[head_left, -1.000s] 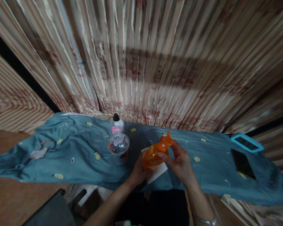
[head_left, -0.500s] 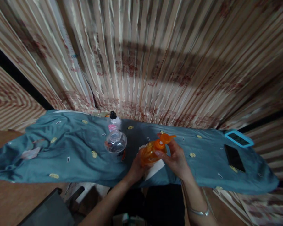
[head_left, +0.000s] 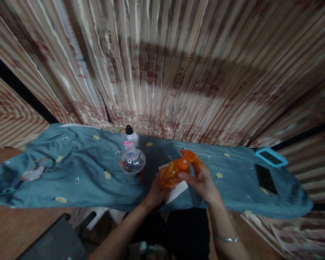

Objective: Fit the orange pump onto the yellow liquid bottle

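An orange, see-through pump bottle [head_left: 173, 173] is tilted between my two hands, above the cloth. My left hand [head_left: 157, 188] is wrapped round the lower body of the bottle. Fingers of my right hand [head_left: 202, 180] close on its upper part, by the neck and the orange pump head [head_left: 189, 158]. Beneath the bottle lies a white paper or card [head_left: 176, 192], partly hidden by it and by my left hand. To the left stands a clear plastic cup with a domed lid [head_left: 132, 164], just in front of a clear bottle with a black cap [head_left: 130, 139].
A blue-green patterned cloth [head_left: 89, 180] covers the table. At the right lie a dark phone [head_left: 265, 178] and a device with a light-blue frame [head_left: 271, 157]. A crumpled pale wrapper [head_left: 32, 174] is at far left. Striped curtains [head_left: 162, 72] hang close behind.
The pump head has turned, its spout now pointing more toward the lower right by my right hand. Both hands stay on the bottle. The whole view has shifted slightly.
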Available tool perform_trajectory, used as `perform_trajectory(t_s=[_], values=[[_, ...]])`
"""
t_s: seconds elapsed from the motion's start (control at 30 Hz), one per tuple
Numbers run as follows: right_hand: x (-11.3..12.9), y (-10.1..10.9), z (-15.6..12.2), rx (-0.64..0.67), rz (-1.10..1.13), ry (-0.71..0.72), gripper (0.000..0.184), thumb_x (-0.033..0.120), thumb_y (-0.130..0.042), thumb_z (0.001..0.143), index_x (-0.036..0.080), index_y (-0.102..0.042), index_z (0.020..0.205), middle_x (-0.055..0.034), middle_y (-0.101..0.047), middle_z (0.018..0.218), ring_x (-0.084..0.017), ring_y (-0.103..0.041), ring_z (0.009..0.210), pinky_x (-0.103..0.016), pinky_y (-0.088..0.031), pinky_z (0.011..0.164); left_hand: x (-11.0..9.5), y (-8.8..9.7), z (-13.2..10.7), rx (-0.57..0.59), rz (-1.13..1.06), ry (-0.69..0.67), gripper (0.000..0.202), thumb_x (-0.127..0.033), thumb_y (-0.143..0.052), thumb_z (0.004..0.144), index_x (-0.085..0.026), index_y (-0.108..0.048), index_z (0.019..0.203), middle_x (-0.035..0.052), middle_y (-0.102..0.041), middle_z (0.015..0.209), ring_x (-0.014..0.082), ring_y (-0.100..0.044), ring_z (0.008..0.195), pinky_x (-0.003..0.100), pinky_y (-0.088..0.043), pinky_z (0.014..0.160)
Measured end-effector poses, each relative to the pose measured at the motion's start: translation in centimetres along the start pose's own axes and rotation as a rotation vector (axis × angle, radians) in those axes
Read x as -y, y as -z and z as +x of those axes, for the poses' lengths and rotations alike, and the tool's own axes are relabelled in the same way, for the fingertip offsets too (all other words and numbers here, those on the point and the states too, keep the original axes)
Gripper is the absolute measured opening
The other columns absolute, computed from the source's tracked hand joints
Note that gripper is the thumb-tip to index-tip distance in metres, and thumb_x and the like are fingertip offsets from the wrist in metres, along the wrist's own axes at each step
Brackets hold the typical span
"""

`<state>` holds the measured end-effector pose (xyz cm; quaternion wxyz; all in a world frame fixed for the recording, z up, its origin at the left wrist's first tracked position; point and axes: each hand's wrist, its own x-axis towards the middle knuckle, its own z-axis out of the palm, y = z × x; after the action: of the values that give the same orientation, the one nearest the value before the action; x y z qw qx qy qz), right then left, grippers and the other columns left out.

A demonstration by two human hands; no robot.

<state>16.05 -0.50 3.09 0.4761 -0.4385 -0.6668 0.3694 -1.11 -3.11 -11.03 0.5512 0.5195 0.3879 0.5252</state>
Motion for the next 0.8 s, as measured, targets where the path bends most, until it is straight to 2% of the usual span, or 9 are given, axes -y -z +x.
perform_trajectory(t_s=[0.13, 0.23, 0.3, 0.37, 0.43, 0.57, 0.63, 0.7, 0.8], values=[[0.6, 0.7, 0.2, 0.106, 0.047, -0.018, 0.025, 0.050, -0.088, 0.085, 0.032, -0.087, 0.103, -0.0070, -0.080, 0.119, -0.021, -0.072, 0.127, -0.031, -0.047, 0.118, 0.0, -0.1, 0.0, -0.004, 0.004, -0.005, 0.085, -0.062, -0.088, 0.082, -0.024, -0.055, 0.150, 0.0148, -0.072, 0.147, 0.0358, -0.070, 0.134, 0.054, -0.055, 0.119], [0.3, -0.1, 0.2, -0.004, 0.032, -0.038, 0.038, 0.054, -0.091, 0.080, 0.032, -0.086, 0.111, -0.0109, -0.079, 0.122, -0.029, -0.075, 0.119, -0.048, -0.052, 0.116, 0.3, -0.1, 0.1, -0.008, 0.008, -0.018, 0.082, -0.062, -0.088, 0.082, -0.025, -0.056, 0.149, 0.0137, -0.072, 0.147, 0.0354, -0.071, 0.133, 0.054, -0.056, 0.118], [0.1, -0.8, 0.1, -0.120, -0.008, -0.055, 0.050, 0.055, -0.095, 0.075, 0.028, -0.084, 0.116, -0.0161, -0.076, 0.130, -0.038, -0.071, 0.124, -0.063, -0.047, 0.118, 0.4, 0.0, 0.1, -0.007, 0.019, -0.026, 0.080, -0.063, -0.087, 0.083, -0.026, -0.057, 0.148, 0.0133, -0.072, 0.147, 0.0355, -0.071, 0.133, 0.054, -0.055, 0.119], [0.0, -1.2, 0.0, -0.173, -0.037, -0.073, 0.058, 0.055, -0.098, 0.070, 0.025, -0.083, 0.118, -0.0198, -0.074, 0.135, -0.044, -0.066, 0.131, -0.072, -0.040, 0.120, 0.4, 0.0, 0.1, -0.008, 0.031, -0.028, 0.080, -0.064, -0.086, 0.083, -0.025, -0.058, 0.147, 0.0133, -0.072, 0.146, 0.0357, -0.070, 0.134, 0.055, -0.054, 0.120], [0.1, -1.0, -0.1, -0.133, -0.022, -0.084, 0.061, 0.055, -0.098, 0.070, 0.025, -0.082, 0.120, -0.0187, -0.073, 0.136, -0.043, -0.064, 0.135, -0.070, -0.039, 0.122, 0.3, 0.0, 0.1, -0.006, 0.030, -0.026, 0.080, -0.065, -0.086, 0.083, -0.025, -0.058, 0.147, 0.0136, -0.072, 0.146, 0.0358, -0.070, 0.134, 0.054, -0.054, 0.120], [0.4, 0.3, -0.1, 0.057, 0.052, -0.085, 0.042, 0.053, -0.091, 0.079, 0.029, -0.082, 0.112, -0.0114, -0.076, 0.131, -0.031, -0.066, 0.135, -0.047, -0.048, 0.120, 0.0, -0.1, 0.0, 0.004, 0.024, -0.010, 0.082, -0.062, -0.086, 0.084, -0.027, -0.055, 0.152, 0.0136, -0.071, 0.148, 0.0355, -0.070, 0.134, 0.054, -0.056, 0.118], [0.4, 0.5, 0.1, 0.086, 0.063, -0.086, 0.036, 0.054, -0.089, 0.081, 0.029, -0.083, 0.106, -0.0105, -0.077, 0.127, -0.028, -0.067, 0.133, -0.041, -0.049, 0.118, -0.2, -0.2, 0.0, 0.000, 0.029, -0.003, 0.082, -0.061, -0.085, 0.085, -0.026, -0.055, 0.152, 0.0138, -0.071, 0.149, 0.0353, -0.070, 0.134, 0.053, -0.055, 0.118], [0.4, 0.1, 0.2, 0.036, 0.047, -0.089, 0.040, 0.056, -0.089, 0.079, 0.028, -0.082, 0.105, -0.0117, -0.078, 0.124, -0.031, -0.067, 0.134, -0.045, -0.048, 0.120, -0.3, -0.1, 0.0, -0.003, 0.031, 0.000, 0.082, -0.061, -0.085, 0.085, -0.025, -0.055, 0.152, 0.0138, -0.071, 0.148, 0.0349, -0.069, 0.134, 0.053, -0.055, 0.118], [0.4, -0.9, 0.2, -0.118, -0.022, -0.109, 0.051, 0.058, -0.091, 0.074, 0.024, -0.081, 0.110, -0.0175, -0.076, 0.128, -0.040, -0.065, 0.134, -0.061, -0.044, 0.122, -0.3, -0.1, 0.0, 0.006, 0.032, -0.004, 0.082, -0.062, -0.085, 0.084, -0.025, -0.055, 0.150, 0.0134, -0.072, 0.146, 0.0345, -0.070, 0.133, 0.052, -0.055, 0.118]])
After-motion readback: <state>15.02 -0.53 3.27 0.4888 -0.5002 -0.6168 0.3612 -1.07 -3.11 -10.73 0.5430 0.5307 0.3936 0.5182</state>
